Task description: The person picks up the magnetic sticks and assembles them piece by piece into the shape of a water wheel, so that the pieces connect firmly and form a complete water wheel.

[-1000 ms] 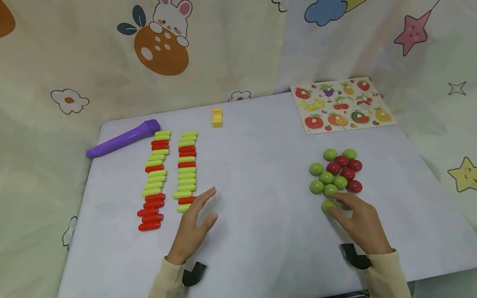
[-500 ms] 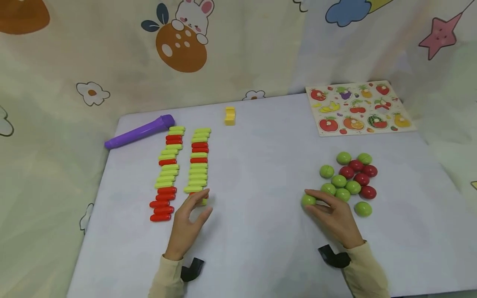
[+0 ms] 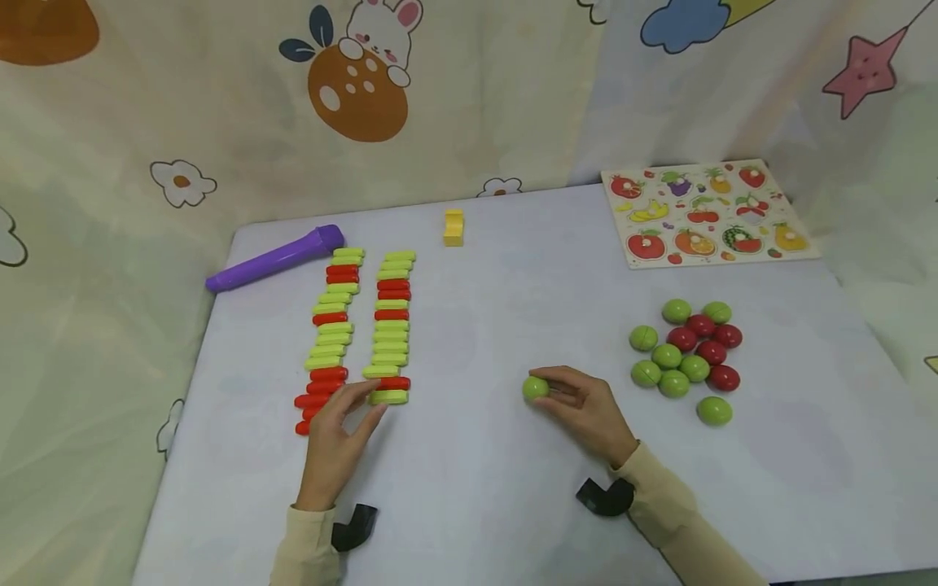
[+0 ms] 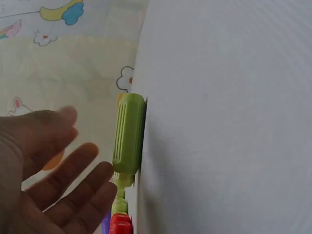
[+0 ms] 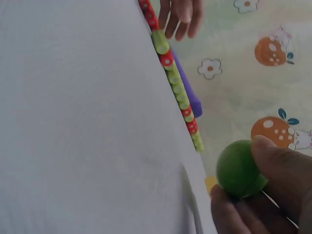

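My right hand (image 3: 586, 411) pinches a glossy green ball (image 3: 535, 388) between thumb and fingers over the middle of the table; the right wrist view shows the same ball (image 5: 240, 168) close up. Near the lower end of two columns of short red and green sticks, my left hand (image 3: 339, 443) hovers with fingers parted and holds nothing. Closest to it is the bottom green stick (image 3: 388, 397) of the right column, below a red stick (image 3: 393, 382). In the left wrist view a gap shows between the thumb side of the hand and the ridged green stick (image 4: 129, 134).
Several green and red balls (image 3: 712, 352) lie clustered on the right of the white table (image 3: 476, 488). Behind them is a fruit-picture board (image 3: 703, 216). A purple stick (image 3: 274, 259) lies at the back left, and a small yellow block (image 3: 453, 228) stands at the back.
My right hand has picked a green ball from beside the cluster and carried it left. My left hand has shifted left and uncovered the bottom sticks. The head view has turned slightly.
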`<action>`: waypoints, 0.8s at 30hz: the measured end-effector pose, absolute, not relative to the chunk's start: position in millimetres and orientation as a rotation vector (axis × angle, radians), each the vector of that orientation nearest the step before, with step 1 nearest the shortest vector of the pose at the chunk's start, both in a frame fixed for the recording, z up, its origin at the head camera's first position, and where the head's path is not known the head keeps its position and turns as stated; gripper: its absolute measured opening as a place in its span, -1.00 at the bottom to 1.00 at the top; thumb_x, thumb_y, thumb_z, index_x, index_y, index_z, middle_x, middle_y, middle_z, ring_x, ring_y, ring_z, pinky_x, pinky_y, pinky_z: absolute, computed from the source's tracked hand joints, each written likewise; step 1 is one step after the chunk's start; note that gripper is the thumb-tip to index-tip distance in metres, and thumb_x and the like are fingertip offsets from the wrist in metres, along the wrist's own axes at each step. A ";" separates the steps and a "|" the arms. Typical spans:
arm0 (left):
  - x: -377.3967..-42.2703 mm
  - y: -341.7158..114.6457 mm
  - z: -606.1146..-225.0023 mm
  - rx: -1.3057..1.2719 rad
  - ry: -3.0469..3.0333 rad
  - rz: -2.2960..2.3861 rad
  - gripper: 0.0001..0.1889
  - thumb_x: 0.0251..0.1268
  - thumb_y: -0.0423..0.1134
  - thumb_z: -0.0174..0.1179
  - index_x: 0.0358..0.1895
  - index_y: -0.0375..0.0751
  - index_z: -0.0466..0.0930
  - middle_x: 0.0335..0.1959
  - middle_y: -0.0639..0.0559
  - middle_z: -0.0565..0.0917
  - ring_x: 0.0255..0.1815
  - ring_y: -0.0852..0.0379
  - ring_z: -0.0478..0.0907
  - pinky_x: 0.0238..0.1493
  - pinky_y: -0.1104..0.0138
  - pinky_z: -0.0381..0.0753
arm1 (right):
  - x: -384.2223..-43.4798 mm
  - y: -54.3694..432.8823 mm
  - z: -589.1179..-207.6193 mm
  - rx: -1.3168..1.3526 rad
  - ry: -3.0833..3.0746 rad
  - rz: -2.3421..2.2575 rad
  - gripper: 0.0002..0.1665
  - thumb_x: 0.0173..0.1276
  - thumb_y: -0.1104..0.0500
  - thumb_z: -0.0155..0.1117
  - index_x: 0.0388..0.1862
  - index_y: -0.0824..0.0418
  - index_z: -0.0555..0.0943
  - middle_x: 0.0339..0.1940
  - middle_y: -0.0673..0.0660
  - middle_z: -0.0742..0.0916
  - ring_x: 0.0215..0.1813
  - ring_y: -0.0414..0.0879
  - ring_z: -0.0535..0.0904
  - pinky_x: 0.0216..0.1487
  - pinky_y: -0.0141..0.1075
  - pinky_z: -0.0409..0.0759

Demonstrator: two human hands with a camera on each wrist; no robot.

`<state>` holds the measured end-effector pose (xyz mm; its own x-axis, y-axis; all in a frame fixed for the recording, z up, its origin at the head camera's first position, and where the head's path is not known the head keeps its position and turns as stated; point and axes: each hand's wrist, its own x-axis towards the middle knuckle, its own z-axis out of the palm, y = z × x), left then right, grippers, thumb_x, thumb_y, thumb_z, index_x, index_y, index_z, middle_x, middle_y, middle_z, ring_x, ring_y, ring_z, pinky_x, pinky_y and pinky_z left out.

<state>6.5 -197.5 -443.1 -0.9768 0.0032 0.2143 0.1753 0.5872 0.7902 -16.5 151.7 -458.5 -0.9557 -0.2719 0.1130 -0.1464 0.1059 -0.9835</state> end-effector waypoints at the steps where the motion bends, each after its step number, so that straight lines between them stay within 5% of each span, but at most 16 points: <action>1: 5.9 -198.5 -443.7 -0.150 -2.644 -1.290 -0.60 0.09 -0.35 0.39 0.05 -0.14 0.62 -0.05 0.04 0.66 0.00 0.13 0.56 0.05 0.50 0.49 | -16.4 150.1 -459.0 -0.430 2.273 -1.972 -0.53 0.18 0.43 0.34 0.11 0.36 0.57 0.09 0.30 0.63 0.10 -0.18 0.61 0.02 -0.37 0.58; 10: 3.1 -195.7 -445.0 -0.159 -2.820 -0.990 -0.64 -0.02 -0.38 0.46 -0.07 -0.16 0.66 -0.18 0.03 0.58 -0.18 0.15 0.51 -0.16 0.20 0.63 | -16.7 149.1 -462.7 -0.473 2.338 -1.921 -0.54 0.20 0.36 0.36 0.11 0.31 0.58 0.09 0.24 0.66 0.08 -0.12 0.62 0.02 -0.36 0.58; 24: -1.3 -169.1 -440.2 -0.431 -2.931 -0.869 -0.64 -0.01 -0.33 0.46 -0.09 -0.03 0.65 -0.22 0.21 0.56 -0.17 0.26 0.47 -0.12 0.32 0.60 | -14.4 142.7 -462.2 -0.520 2.313 -1.917 -0.55 0.20 0.34 0.36 0.10 0.34 0.57 0.08 0.28 0.65 0.06 -0.15 0.63 -0.02 -0.33 0.61</action>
<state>-1.3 -169.1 -440.2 -0.9596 0.2494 0.1303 0.2801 0.8028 0.5263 -14.4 142.7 -462.2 -0.9376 -0.3165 0.1440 -0.2002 0.1528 -0.9678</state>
